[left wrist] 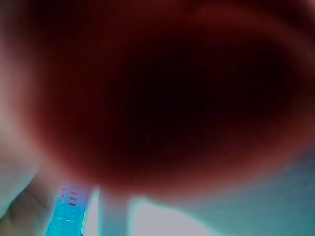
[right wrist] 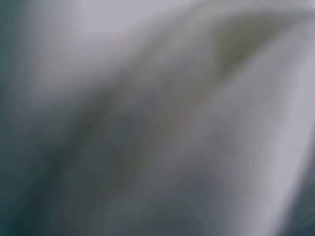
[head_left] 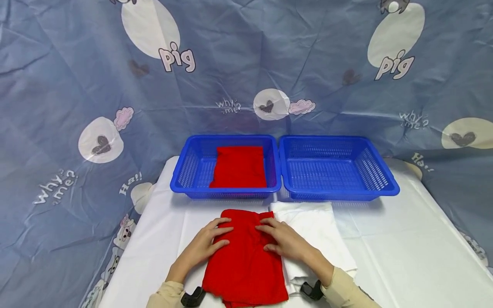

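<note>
A folded red cloth point(head_left: 246, 265) lies on the table in front of the person. The left hand point(head_left: 203, 244) rests on its left edge, fingers spread and slightly bent. On the cloth's upper right edge rests the right hand point(head_left: 286, 240), its fingers also spread. Neither hand visibly grips the fabric. A folded white cloth point(head_left: 313, 226) lies to the right, partly under the right hand and forearm. Dark red blur, probably the red cloth point(left wrist: 172, 98), fills most of the left wrist view. In the right wrist view, blurred white fabric point(right wrist: 236, 147) hides the hand.
Two blue plastic baskets stand side by side behind the cloths. The left basket point(head_left: 178, 182) holds another folded red cloth point(head_left: 240, 167); nothing shows inside the right basket point(head_left: 390, 188). A white cover point(head_left: 408, 248) spreads over the table, and a patterned blue curtain point(head_left: 215, 64) hangs behind.
</note>
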`<state>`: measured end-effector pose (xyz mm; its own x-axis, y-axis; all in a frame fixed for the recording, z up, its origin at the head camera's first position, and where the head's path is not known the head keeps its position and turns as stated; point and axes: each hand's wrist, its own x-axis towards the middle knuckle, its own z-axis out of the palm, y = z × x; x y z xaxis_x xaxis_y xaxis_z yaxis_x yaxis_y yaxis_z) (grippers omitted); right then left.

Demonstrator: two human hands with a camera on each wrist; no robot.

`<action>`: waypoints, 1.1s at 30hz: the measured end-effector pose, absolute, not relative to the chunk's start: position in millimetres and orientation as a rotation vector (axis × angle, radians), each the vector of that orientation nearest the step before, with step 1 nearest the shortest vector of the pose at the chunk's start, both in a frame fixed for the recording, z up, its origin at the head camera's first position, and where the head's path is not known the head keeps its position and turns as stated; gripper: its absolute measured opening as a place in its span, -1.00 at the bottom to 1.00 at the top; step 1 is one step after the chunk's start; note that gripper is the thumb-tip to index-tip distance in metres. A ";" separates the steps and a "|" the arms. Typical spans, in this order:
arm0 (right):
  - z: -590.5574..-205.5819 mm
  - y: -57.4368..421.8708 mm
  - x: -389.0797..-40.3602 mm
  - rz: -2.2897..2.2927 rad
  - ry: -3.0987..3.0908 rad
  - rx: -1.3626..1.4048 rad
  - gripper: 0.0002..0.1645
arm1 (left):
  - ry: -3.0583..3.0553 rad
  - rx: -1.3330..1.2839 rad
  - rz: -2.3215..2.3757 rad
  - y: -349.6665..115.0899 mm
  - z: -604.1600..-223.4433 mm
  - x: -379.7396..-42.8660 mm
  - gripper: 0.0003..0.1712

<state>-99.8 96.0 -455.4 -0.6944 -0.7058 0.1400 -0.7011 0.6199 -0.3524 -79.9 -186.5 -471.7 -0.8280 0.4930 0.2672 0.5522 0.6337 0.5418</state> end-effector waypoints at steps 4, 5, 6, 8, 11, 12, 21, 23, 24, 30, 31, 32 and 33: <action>-456.6 95.6 -100.7 -0.665 2.831 -1.244 -0.44 | -2.654 -0.940 -0.921 -186.1 -471.7 -81.6 -0.57; -456.6 95.5 -101.2 -0.682 2.836 -1.248 -0.46 | -2.635 -0.949 -0.912 -186.2 -471.4 -82.4 -0.57; -456.8 95.5 -101.2 -0.695 2.839 -1.251 -0.48 | -2.624 -0.957 -0.905 -186.2 -471.1 -82.6 -0.58; -457.5 96.1 -99.9 -0.728 2.836 -1.254 -0.51 | -2.626 -0.970 -0.909 -186.3 -470.5 -82.0 -0.58; -459.7 98.1 -96.3 -0.755 2.832 -1.271 -0.55 | -2.651 -1.002 -0.925 -186.6 -470.2 -79.3 -0.58; -460.4 98.7 -95.5 -0.765 2.830 -1.277 -0.56 | -2.661 -1.011 -0.934 -186.8 -470.1 -78.5 -0.58; -450.8 97.2 -102.6 -0.871 2.853 -1.349 -0.61 | -2.577 -1.058 -0.897 -191.6 -455.5 -84.3 -0.60; -447.2 96.7 -103.7 -0.884 2.854 -1.364 -0.61 | -2.567 -1.065 -0.889 -193.0 -450.9 -85.6 -0.61; -445.5 96.6 -104.2 -0.886 2.856 -1.371 -0.62 | -2.560 -1.072 -0.884 -193.5 -448.4 -86.1 -0.61; -434.2 97.2 -106.2 -0.907 2.889 -1.389 -0.60 | -2.542 -1.084 -0.852 -194.0 -434.4 -89.8 -0.61; -432.1 97.5 -106.6 -0.919 2.895 -1.386 -0.59 | -2.541 -1.085 -0.848 -193.8 -432.2 -90.5 -0.60; -430.0 97.9 -107.0 -0.934 2.898 -1.380 -0.58 | -2.532 -1.086 -0.842 -193.7 -429.8 -91.2 -0.60; -427.9 98.2 -107.7 -0.948 2.902 -1.373 -0.57 | -2.523 -1.088 -0.837 -193.5 -427.4 -91.9 -0.60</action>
<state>-107.7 98.2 -427.9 -0.6458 -0.6461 0.4069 -0.7617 0.5081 -0.4020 -91.9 -193.5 -427.4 -0.6820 0.5761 0.4504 0.7311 0.5513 0.4019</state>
